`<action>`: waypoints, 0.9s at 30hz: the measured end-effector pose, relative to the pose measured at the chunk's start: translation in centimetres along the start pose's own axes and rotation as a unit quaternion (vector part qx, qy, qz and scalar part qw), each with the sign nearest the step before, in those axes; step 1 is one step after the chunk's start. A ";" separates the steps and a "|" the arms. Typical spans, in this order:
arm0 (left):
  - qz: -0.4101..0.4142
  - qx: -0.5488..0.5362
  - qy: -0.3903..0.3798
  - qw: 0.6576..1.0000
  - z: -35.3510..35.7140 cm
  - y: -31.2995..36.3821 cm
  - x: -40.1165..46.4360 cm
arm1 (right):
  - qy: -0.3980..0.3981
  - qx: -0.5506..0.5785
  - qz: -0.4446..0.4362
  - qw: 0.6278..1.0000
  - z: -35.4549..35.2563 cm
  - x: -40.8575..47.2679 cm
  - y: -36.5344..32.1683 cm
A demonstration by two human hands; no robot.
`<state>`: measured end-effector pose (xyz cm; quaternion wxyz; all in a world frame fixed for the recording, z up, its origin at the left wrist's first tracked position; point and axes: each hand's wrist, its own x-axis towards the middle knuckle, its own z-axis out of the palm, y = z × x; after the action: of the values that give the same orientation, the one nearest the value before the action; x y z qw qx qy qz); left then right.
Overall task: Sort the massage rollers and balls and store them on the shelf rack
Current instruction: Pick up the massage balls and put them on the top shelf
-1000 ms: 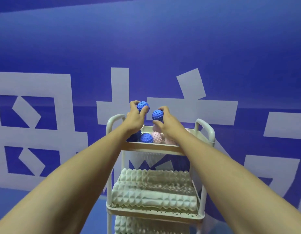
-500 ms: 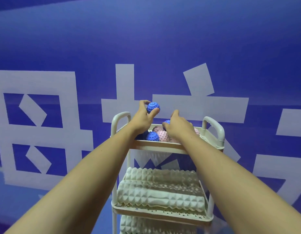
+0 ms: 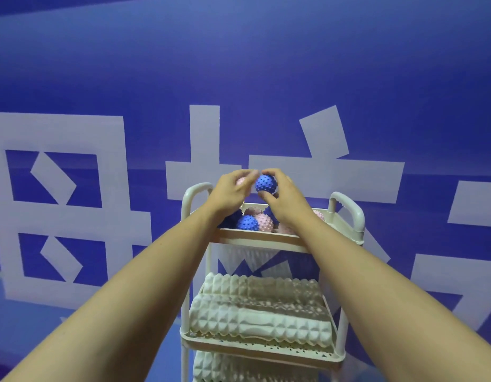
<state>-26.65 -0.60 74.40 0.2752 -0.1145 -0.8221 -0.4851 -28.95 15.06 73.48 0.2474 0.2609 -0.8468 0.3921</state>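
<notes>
A white shelf rack [image 3: 259,240] stands against the blue wall. Its top tray holds several spiky balls, among them a blue one [image 3: 247,223] and a pink one [image 3: 264,222]. Both my hands are raised just above that tray, fingertips almost touching. My right hand [image 3: 287,202] pinches a blue spiky ball [image 3: 266,183] between thumb and fingers. My left hand [image 3: 230,193] is curled around a pink spiky ball [image 3: 240,181], mostly hidden by the fingers. White ridged massage rollers [image 3: 260,323] lie on the middle tray, and more rollers [image 3: 238,368] on the tray below.
The rack has rounded handles at left [image 3: 196,188] and right [image 3: 349,206]. Behind it is a blue wall with large pale characters [image 3: 59,202]. Blue floor shows at the lower left [image 3: 23,321].
My right hand has risen out of the top tray and now grips a blue ball. My left hand, which held a blue ball up, now shows a pink ball instead.
</notes>
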 end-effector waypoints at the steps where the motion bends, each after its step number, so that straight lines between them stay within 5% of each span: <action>1: -0.023 -0.006 0.027 0.999 0.0 0.2 0.3 | 0.007 -0.028 0.021 0.999 0.0 0.1 0.0; 6: -0.137 0.004 0.031 0.990 -0.1 -0.4 0.7 | -0.011 -0.103 0.062 0.993 0.7 0.4 0.5; 16: -0.186 0.124 0.021 0.975 0.1 -1.7 1.7 | -0.107 -0.209 0.037 0.971 1.3 0.7 0.8; 21: -0.146 0.126 0.041 0.980 0.2 -1.4 1.2 | -0.066 -0.187 0.039 0.979 1.3 0.7 0.7; 27: 0.083 0.114 0.145 0.979 0.0 1.4 -1.1 | 0.064 -0.219 -0.066 0.971 -0.1 0.2 -0.2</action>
<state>-25.16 0.14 74.81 0.4419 -0.0785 -0.8108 -0.3756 -28.89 15.01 73.77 0.3775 0.2303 -0.8754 0.1954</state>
